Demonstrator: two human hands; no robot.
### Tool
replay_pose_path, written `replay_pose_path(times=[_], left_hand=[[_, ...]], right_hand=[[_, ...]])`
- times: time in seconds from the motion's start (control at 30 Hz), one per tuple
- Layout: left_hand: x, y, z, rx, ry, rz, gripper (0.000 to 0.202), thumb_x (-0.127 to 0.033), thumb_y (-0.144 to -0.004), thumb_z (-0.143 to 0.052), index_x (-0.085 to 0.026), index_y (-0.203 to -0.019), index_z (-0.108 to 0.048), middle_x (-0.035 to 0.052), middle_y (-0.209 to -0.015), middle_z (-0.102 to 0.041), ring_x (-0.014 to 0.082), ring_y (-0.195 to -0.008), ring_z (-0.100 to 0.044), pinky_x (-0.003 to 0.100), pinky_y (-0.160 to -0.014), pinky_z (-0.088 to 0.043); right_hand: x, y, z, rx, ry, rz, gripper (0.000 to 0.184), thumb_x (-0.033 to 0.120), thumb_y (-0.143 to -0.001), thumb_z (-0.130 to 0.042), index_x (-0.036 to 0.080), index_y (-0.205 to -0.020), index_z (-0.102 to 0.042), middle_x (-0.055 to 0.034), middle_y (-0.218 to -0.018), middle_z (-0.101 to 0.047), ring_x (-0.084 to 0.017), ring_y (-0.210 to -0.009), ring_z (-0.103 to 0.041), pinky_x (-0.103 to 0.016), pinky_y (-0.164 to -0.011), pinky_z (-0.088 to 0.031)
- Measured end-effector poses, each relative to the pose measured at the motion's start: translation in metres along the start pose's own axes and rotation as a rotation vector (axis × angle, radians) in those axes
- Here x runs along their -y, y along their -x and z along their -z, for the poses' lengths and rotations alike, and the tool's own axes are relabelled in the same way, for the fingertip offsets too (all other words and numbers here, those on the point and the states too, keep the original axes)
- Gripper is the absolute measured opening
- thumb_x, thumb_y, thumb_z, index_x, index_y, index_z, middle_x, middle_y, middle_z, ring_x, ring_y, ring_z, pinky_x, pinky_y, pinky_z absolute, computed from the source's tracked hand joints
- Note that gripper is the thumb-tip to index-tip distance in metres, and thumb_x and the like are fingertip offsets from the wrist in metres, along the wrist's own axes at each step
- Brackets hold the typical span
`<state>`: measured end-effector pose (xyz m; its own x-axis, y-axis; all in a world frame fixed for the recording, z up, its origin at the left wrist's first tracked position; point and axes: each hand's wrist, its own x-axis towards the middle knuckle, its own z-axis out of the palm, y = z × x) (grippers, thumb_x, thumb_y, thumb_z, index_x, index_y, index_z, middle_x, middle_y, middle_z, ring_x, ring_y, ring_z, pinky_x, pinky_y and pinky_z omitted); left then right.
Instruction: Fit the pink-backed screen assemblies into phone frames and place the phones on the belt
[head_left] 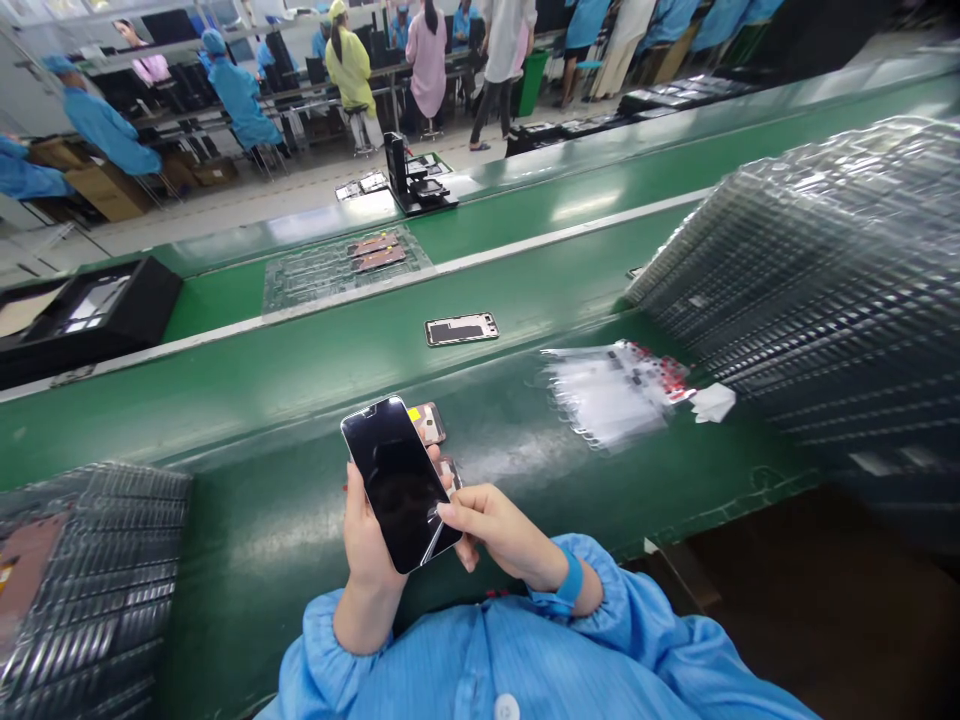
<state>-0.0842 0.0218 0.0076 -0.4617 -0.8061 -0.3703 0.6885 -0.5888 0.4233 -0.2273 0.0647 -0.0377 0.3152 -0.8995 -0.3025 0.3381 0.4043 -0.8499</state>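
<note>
My left hand (367, 535) is wrapped round a phone (395, 475), its black, glossy front facing up and tilted toward me. At the lower right corner of the phone, my right hand (491, 525) pinches clear film (433, 543), which shows as a bright, creased triangle over the glass. A brown phone part (430, 422) with a yellow sticker lies on the green mat behind the phone, partly hidden by it. Another such part (450, 472) is mostly covered by my fingers. Farther forward, an opened phone housing (461, 328) rests on the green belt.
Clear plastic trays are stacked high at the right (825, 270) and lower left (97, 590). Clear bags (607, 393) with red marks lie beside crumpled white paper (712, 402). Across the belt are a tray of brown parts (337, 268), a black stand (416, 180) and a black box (82, 315).
</note>
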Motion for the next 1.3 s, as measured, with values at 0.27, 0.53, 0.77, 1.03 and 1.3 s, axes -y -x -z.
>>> replay_pose_path(times=[0.27, 0.53, 0.77, 1.03, 1.3], left_hand=[[-0.001, 0.002, 0.013, 0.163, -0.045, -0.017, 0.066, -0.061, -0.098, -0.032, -0.013, -0.120, -0.072, 0.0143, -0.123, -0.068, 0.0290, -0.098, -0.071, 0.043, -0.091, -0.057], [0.002, 0.002, 0.021, 0.203, -0.051, 0.020, 0.064, -0.063, -0.088, -0.056, -0.012, -0.125, -0.069, 0.0155, -0.125, -0.067, 0.0326, -0.103, -0.069, 0.045, -0.095, -0.055], [0.001, 0.004, 0.020, 0.271, -0.012, 0.042, 0.063, -0.062, -0.089, -0.056, -0.014, -0.128, -0.067, 0.0147, -0.125, -0.068, 0.0286, -0.103, -0.070, 0.040, -0.094, -0.055], [0.000, 0.002, 0.018, 0.320, 0.016, 0.063, 0.063, -0.061, -0.095, -0.043, -0.013, -0.128, -0.066, 0.0144, -0.123, -0.069, 0.0280, -0.100, -0.071, 0.040, -0.094, -0.056], [0.003, 0.002, 0.032, 0.473, -0.031, 0.331, 0.066, -0.060, -0.096, -0.040, -0.010, -0.132, -0.063, 0.0184, -0.119, -0.069, 0.0320, -0.096, -0.072, 0.040, -0.088, -0.057]], right_hand=[[-0.008, 0.001, 0.008, 0.008, 0.161, 0.060, 0.058, 0.068, -0.081, -0.065, 0.016, -0.066, -0.044, 0.0004, -0.052, -0.056, -0.008, -0.044, -0.053, -0.018, -0.046, -0.038], [-0.005, 0.005, 0.009, 0.072, 0.230, 0.058, 0.059, 0.070, -0.082, -0.063, 0.016, -0.066, -0.043, -0.0008, -0.052, -0.056, -0.008, -0.045, -0.053, -0.019, -0.048, -0.039], [-0.008, 0.005, 0.011, 0.074, 0.244, 0.035, 0.060, 0.072, -0.080, -0.063, 0.016, -0.067, -0.044, -0.0014, -0.053, -0.057, -0.009, -0.045, -0.053, -0.019, -0.048, -0.039], [-0.012, 0.004, 0.018, 0.143, 0.221, 0.102, 0.066, 0.079, -0.075, -0.063, 0.016, -0.068, -0.046, -0.0016, -0.055, -0.055, -0.010, -0.046, -0.054, -0.020, -0.047, -0.040], [0.023, 0.010, 0.019, -0.224, 0.268, 0.497, 0.060, 0.068, -0.090, -0.055, 0.013, -0.113, -0.056, -0.0037, -0.074, -0.059, -0.011, -0.055, -0.054, -0.022, -0.049, -0.042]])
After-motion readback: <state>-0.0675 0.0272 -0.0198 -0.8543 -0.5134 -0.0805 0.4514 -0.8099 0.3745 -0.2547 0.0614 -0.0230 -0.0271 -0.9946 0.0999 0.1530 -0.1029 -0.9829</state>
